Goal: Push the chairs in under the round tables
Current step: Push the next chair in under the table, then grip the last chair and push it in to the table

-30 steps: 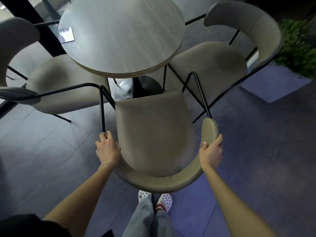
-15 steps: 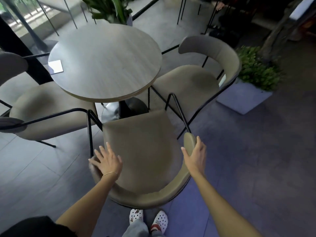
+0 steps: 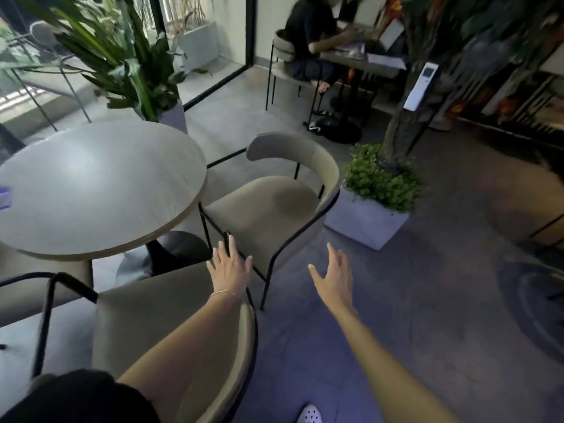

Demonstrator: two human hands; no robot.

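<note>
A round grey table [image 3: 91,190] fills the left of the head view. A beige chair [image 3: 146,319] with a black frame stands right below me, its seat front near the table's pedestal. A second beige chair [image 3: 274,206] stands at the table's right side, seat partly out from under the top. My left hand [image 3: 230,267] hovers open above the near corner of the second chair's black frame, holding nothing. My right hand [image 3: 332,277] is open in the air over the floor, to the right of that chair.
A square planter with a green bush [image 3: 372,206] stands just right of the second chair. A tall leafy plant [image 3: 128,62] rises behind the table. A person sits at another table [image 3: 360,62] at the back. A third chair's seat [image 3: 33,288] shows at the left edge.
Both hands have let go of the near chair's curved backrest and moved up and right toward the second chair. The view has swung up and to the right.
</note>
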